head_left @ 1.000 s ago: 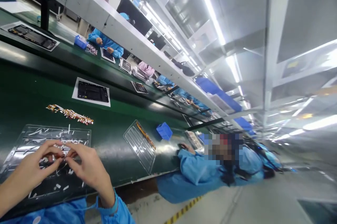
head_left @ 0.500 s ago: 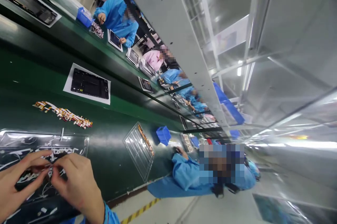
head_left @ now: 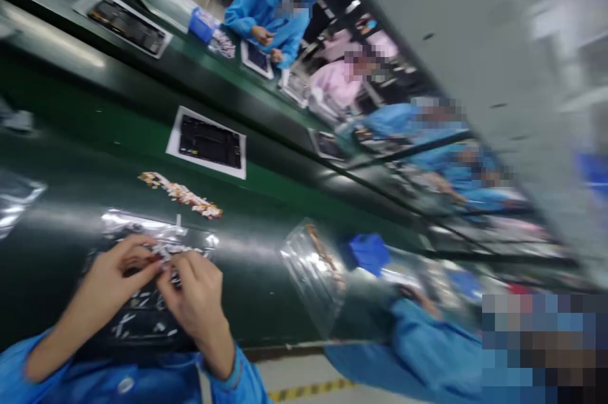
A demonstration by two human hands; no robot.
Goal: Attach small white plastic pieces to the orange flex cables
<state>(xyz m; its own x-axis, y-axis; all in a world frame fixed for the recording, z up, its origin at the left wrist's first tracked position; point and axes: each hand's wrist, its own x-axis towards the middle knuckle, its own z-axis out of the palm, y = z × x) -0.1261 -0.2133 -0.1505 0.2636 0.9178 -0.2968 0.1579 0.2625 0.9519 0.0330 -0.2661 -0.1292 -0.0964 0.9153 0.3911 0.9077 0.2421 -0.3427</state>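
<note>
Both of my hands meet over a clear plastic tray (head_left: 142,220) scattered with white strips and scraps. My left hand (head_left: 126,265) pinches with thumb and forefinger a small piece too blurred to name. Fingertips of my right hand (head_left: 194,284) press together against the same spot, so the two hands nearly touch. Just beyond the tray lies a row of small flex cables (head_left: 183,195), white and orange-brown. Behind that row, a black tablet housing (head_left: 209,144) rests on a white sheet.
At right, another clear tray (head_left: 311,265) holds a strip of orange parts, near a blue bin (head_left: 369,253). A co-worker's blue sleeve (head_left: 427,334) reaches in at right. Across the line, a person in blue (head_left: 270,5) works at a bench. Another housing (head_left: 128,24) lies far left.
My view has swung left, so the bench, trays and people appear farther right. My hands stay pinched together over the tray.
</note>
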